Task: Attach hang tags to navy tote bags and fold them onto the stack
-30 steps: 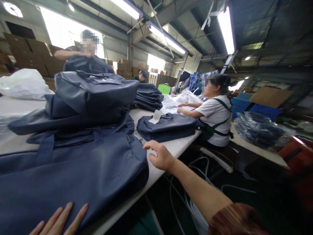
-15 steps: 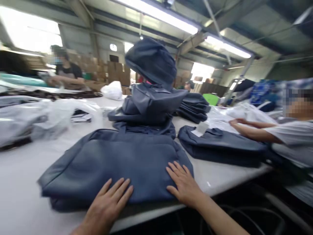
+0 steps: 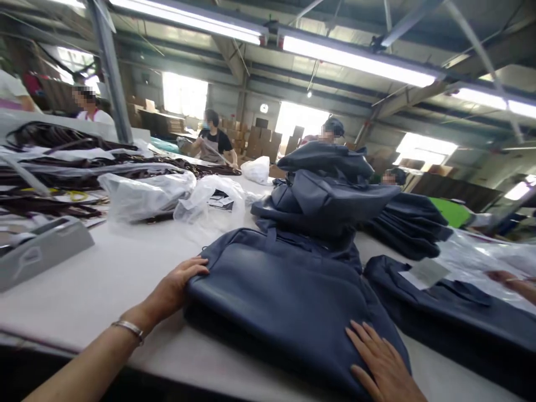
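A flat navy blue bag (image 3: 285,301) lies on the white table (image 3: 109,273) in front of me. My left hand (image 3: 178,285) grips its left edge, thumb on top and fingers curled under the side. My right hand (image 3: 383,365) rests flat on the bag's near right corner with fingers spread. Behind this bag rises a pile of similar navy bags (image 3: 326,195). Another navy bag with a paper tag (image 3: 444,312) lies to the right.
Clear plastic bags (image 3: 146,192) and dark straps lie at the left, beside a grey tray (image 3: 42,248). A stack of folded navy bags (image 3: 408,223) sits at the back right. A co-worker's hand (image 3: 502,277) reaches in from the right. Other people work further back.
My view has swung left. My left hand moved from the bag's top to its left edge and took hold of it. My right hand slid to the near right corner.
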Available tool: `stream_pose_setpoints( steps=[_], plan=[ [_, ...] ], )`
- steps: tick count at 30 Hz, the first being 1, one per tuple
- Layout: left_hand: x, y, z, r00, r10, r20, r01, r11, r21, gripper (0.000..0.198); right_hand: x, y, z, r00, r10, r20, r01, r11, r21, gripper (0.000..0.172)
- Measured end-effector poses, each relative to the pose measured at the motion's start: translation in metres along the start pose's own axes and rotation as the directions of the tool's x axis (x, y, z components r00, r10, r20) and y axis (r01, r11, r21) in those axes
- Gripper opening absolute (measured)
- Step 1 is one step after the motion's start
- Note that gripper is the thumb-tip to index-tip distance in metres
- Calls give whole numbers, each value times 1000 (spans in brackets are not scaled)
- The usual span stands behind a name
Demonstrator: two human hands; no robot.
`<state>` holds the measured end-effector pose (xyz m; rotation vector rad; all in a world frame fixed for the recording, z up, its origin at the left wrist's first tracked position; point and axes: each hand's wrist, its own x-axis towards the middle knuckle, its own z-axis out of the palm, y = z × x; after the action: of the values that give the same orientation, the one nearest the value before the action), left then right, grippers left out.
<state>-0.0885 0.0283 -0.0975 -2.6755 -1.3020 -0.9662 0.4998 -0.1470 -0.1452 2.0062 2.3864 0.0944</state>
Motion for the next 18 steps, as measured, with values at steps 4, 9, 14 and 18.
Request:
stream_pose_setpoints(
  steps=[4, 9, 14, 18],
  plan=[
    [-19, -10, 7, 997, 27, 67, -28, 1000, 6, 41, -2, 0, 4, 998, -28, -63, 26, 999, -42, 65],
    [-11, -10, -23, 966, 27, 256, -48, 996, 75, 59, -5, -19, -12, 996, -10, -85, 6, 999, -44, 66],
    [47, 81, -58, 909, 137, 392, -198, 973, 119, 70, 0, -33, -43, 997, 56, 47, -56, 998, -3, 62],
    [62, 149, -5, 759, 327, 563, -325, 940, -107, 72, 4, -37, -51, 993, 80, 87, -81, 997, 10, 63]
  ],
)
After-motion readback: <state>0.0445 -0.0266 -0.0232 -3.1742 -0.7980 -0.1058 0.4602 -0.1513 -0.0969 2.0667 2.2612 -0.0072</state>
